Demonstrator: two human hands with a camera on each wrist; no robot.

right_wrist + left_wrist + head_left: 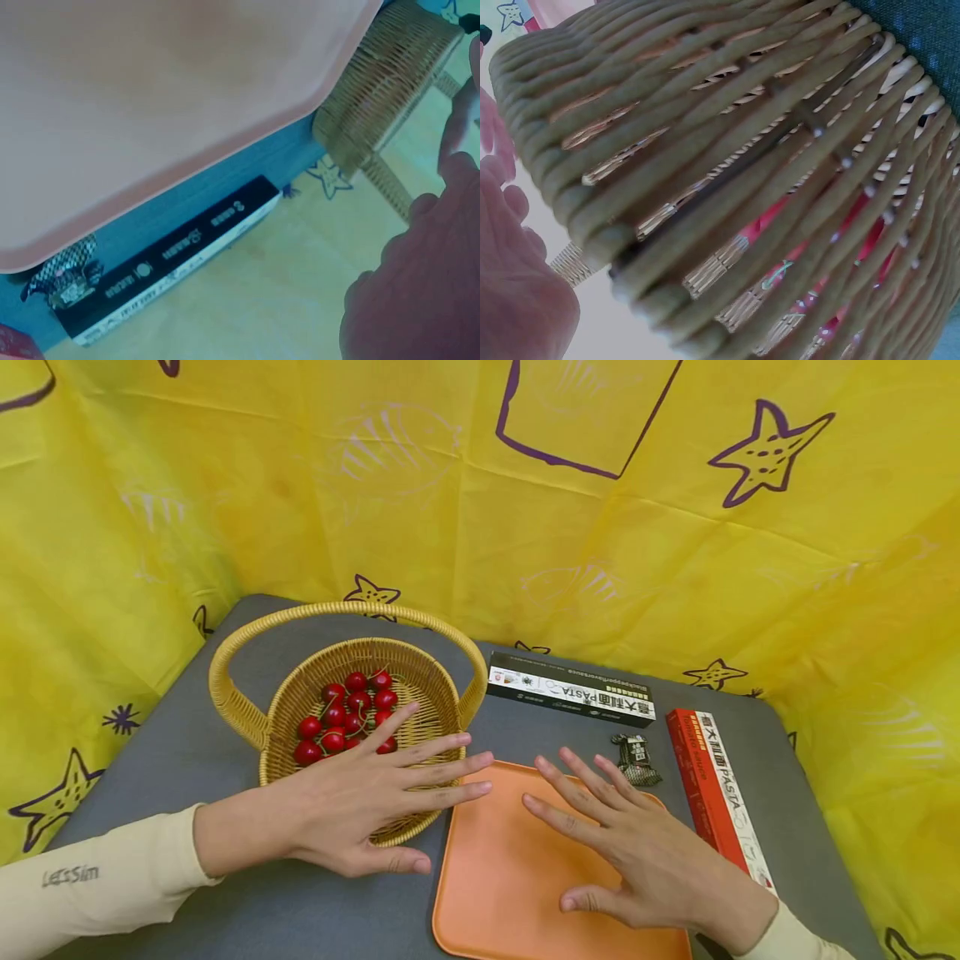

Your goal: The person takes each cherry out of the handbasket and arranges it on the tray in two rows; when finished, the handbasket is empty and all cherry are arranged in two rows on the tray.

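My left hand (367, 802) is spread with straight fingers over the near right side of a wicker basket (247, 710), holding nothing. Inside the basket lies a bunch of red cherries (333, 717) with stems, partly hidden by that hand. An orange tray (495, 877) lies to the basket's right. Over it my right hand (637, 843) hovers, fingers fanned out and nothing in them. The left wrist view shows the basket's woven side (727, 172) up close, with red showing through the gaps. In the right wrist view the tray (187, 97) fills the upper left.
Behind the tray lies a black pasta box (570, 689). A small dark patterned packet (636, 760) sits by the tray's far right corner, and a red pasta box (716, 793) lies along the right. Yellow printed cloth (465, 510) encloses the grey tabletop (247, 910).
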